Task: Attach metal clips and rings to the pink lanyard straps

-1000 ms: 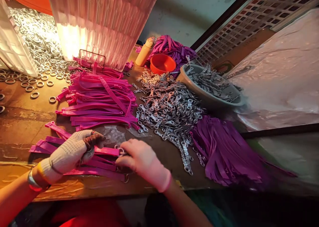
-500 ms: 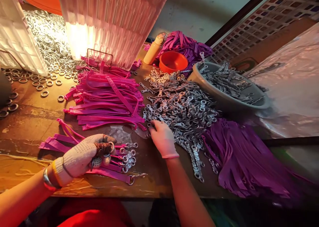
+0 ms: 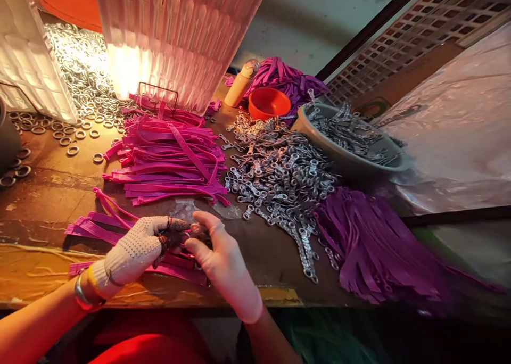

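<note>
My left hand [image 3: 138, 247], in a dotted knit glove with dark, worn fingertips, is closed over the pink straps at the table's front. A metal ring [image 3: 186, 237] shows at its fingertips, partly covered. Close against it is my right hand [image 3: 223, 257], in a thin white glove, its thumb and fingers curled together. What the right fingers hold is hidden. Under both hands lie pink straps [image 3: 96, 228], with their right ends covered by the right hand. Further back lies a larger stack of pink straps [image 3: 171, 162].
A heap of metal links [image 3: 283, 167] lies to the right, before a grey basin [image 3: 307, 124] of links. Purple straps [image 3: 371, 247] hang over the front edge. A red bowl [image 3: 269, 103], a bottle [image 3: 239, 84], loose rings [image 3: 72, 150] and a ribbed plastic panel [image 3: 179, 39] stand behind.
My right hand has left the edge of the link heap and come left and nearer to me, meeting my left hand. My left hand stays nearly in place. The view has shifted slightly.
</note>
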Available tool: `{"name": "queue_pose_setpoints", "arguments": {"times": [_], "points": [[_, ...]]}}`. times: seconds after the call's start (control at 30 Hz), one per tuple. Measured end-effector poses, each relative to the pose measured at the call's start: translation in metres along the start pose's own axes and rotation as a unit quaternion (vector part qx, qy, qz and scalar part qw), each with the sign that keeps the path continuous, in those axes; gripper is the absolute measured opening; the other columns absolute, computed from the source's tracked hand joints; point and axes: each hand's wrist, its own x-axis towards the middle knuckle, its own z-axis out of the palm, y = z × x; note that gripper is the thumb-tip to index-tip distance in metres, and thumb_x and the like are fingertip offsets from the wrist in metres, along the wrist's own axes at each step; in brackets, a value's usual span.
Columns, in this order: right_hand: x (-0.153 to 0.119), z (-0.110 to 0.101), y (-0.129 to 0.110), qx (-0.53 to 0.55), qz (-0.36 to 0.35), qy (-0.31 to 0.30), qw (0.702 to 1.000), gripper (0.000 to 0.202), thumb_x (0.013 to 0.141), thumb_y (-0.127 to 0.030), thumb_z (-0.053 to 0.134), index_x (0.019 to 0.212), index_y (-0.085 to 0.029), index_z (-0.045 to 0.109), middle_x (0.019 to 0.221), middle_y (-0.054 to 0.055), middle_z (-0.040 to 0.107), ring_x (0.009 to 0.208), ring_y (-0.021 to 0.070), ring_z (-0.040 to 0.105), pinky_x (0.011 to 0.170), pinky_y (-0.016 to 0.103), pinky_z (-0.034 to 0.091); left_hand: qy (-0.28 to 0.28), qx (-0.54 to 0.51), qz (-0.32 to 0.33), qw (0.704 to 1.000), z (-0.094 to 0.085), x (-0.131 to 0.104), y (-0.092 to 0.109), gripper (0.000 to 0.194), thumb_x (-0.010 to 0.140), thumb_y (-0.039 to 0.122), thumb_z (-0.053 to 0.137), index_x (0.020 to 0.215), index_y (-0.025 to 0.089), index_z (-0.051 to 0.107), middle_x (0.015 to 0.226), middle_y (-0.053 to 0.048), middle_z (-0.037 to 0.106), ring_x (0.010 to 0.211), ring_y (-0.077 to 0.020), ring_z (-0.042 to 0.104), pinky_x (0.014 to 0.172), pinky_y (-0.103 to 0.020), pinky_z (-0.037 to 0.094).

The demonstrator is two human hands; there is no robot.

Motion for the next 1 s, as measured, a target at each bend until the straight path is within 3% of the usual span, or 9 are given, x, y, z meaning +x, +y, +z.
{"name": "queue_pose_setpoints", "arguments": {"times": [0.07, 0.17, 0.3, 0.4, 0.53, 0.67, 0.77, 1.0], "points": [[-0.003, 0.011, -0.001, 0.044, 0.009, 0.008, 0.999, 0.039, 0.087, -0.025, 0.061, 0.126, -0.023, 0.06, 0.114, 0.002, 0.069, 0.101, 0.0151, 0.066, 0.094, 0.028, 0.05, 0.012, -0.012, 0.011, 1.0, 0.003, -0.003, 0.002, 0.043, 0.086, 0.04, 0.072, 0.121, 0.016, 0.069, 0.106, -0.009, 0.072, 0.088, -0.0183, 0.064, 0.072, -0.025, 0.049], [-0.005, 0.022, 0.001, 0.095, 0.045, 0.07, 0.992, 0.033, 0.087, -0.03, 0.062, 0.119, -0.023, 0.063, 0.103, 0.0, 0.067, 0.091, 0.0144, 0.064, 0.086, 0.027, 0.052, 0.052, -0.03, -0.012, 0.998, 0.01, -0.009, 0.0, 0.052, 0.083, 0.044, 0.075, 0.124, 0.016, 0.064, 0.1, -0.008, 0.072, 0.064, -0.0104, 0.055, 0.054, -0.022, 0.042], [-0.01, 0.026, 0.001, 0.141, 0.079, 0.103, 0.982, 0.029, 0.086, -0.035, 0.066, 0.112, -0.021, 0.065, 0.096, 0.0, 0.065, 0.085, 0.0143, 0.062, 0.079, 0.027, 0.052, 0.094, -0.104, -0.022, 0.99, 0.019, -0.015, -0.008, 0.056, 0.078, 0.046, 0.079, 0.12, 0.014, 0.061, 0.084, -0.003, 0.067, 0.052, -0.0058, 0.044, 0.046, -0.019, 0.034], [-0.012, 0.02, 0.001, 0.15, 0.064, 0.074, 0.984, 0.029, 0.094, -0.038, 0.057, 0.118, -0.022, 0.062, 0.1, 0.001, 0.064, 0.089, 0.0145, 0.061, 0.083, 0.027, 0.051, 0.108, -0.125, -0.035, 0.986, 0.018, -0.016, -0.009, 0.058, 0.078, 0.046, 0.079, 0.121, 0.014, 0.058, 0.07, 0.001, 0.061, 0.048, -0.0055, 0.04, 0.042, -0.018, 0.03], [-0.008, 0.005, 0.003, 0.117, -0.019, -0.039, 0.992, 0.037, 0.1, -0.033, 0.048, 0.136, -0.025, 0.051, 0.113, 0.003, 0.061, 0.102, 0.0146, 0.059, 0.094, 0.029, 0.048, 0.041, -0.136, -0.056, 0.988, 0.011, -0.013, -0.007, 0.057, 0.078, 0.044, 0.079, 0.123, 0.014, 0.059, 0.07, -0.001, 0.062, 0.046, -0.0056, 0.042, 0.04, -0.017, 0.027], [-0.003, 0.0, 0.0, 0.042, -0.113, -0.145, 0.982, 0.026, 0.102, -0.029, 0.048, 0.125, -0.025, 0.059, 0.116, 0.003, 0.062, 0.108, 0.0151, 0.058, 0.099, 0.029, 0.044, -0.006, -0.138, -0.057, 0.989, 0.01, -0.011, -0.017, 0.042, 0.081, 0.041, 0.075, 0.11, 0.013, 0.065, 0.072, -0.002, 0.061, 0.05, -0.0075, 0.048, 0.043, -0.017, 0.033], [-0.003, 0.0, -0.002, -0.001, -0.138, -0.151, 0.979, 0.02, 0.103, -0.028, 0.048, 0.114, -0.023, 0.063, 0.107, 0.003, 0.063, 0.101, 0.0154, 0.059, 0.094, 0.029, 0.045, -0.005, -0.127, -0.055, 0.99, 0.012, -0.008, -0.026, 0.041, 0.086, 0.045, 0.069, 0.111, 0.013, 0.064, 0.071, -0.003, 0.062, 0.048, -0.0076, 0.048, 0.043, -0.018, 0.035], [-0.003, -0.003, -0.005, -0.052, -0.132, -0.147, 0.979, 0.021, 0.104, -0.028, 0.046, 0.117, -0.024, 0.062, 0.109, 0.003, 0.066, 0.103, 0.0165, 0.06, 0.093, 0.03, 0.045, -0.001, -0.19, -0.073, 0.979, 0.017, -0.004, -0.024, 0.047, 0.079, 0.037, 0.077, 0.118, 0.017, 0.058, 0.079, -0.003, 0.064, 0.051, -0.008, 0.052, 0.048, -0.019, 0.042]]}}
